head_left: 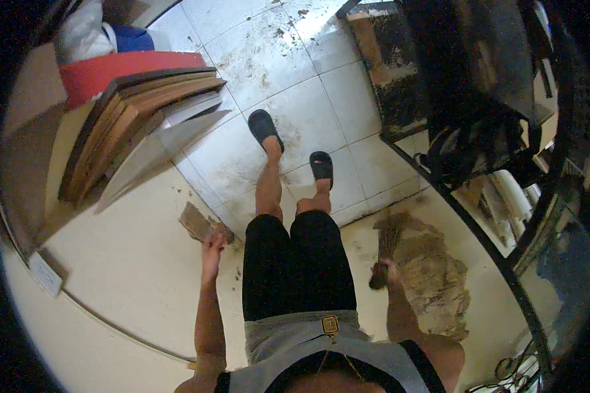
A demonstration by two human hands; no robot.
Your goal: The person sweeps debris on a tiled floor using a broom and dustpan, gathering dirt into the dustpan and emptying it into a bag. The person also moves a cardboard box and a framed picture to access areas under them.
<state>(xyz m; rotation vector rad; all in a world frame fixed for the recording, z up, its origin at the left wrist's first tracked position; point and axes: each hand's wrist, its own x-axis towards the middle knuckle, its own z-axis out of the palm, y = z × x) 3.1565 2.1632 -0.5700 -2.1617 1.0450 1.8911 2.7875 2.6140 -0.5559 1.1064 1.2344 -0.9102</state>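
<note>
My left hand grips the near corner of a flat brown piece, which looks like cardboard. It lies at an angle close to the cream-coloured wall or surface, left of my legs. In my right hand is a short hand brush, its dark handle end showing below my fingers and its brown bristles pointing away from me. Beside that hand spreads a large, wrinkled brown patch; whether it is cloth, paper or a stain I cannot tell.
Dirt and dark crumbs mark the white floor tiles ahead of my black slippers. Leaning boards with a red item stand at left. A dark metal-framed rack full of items takes up the right. Cables lie at lower right.
</note>
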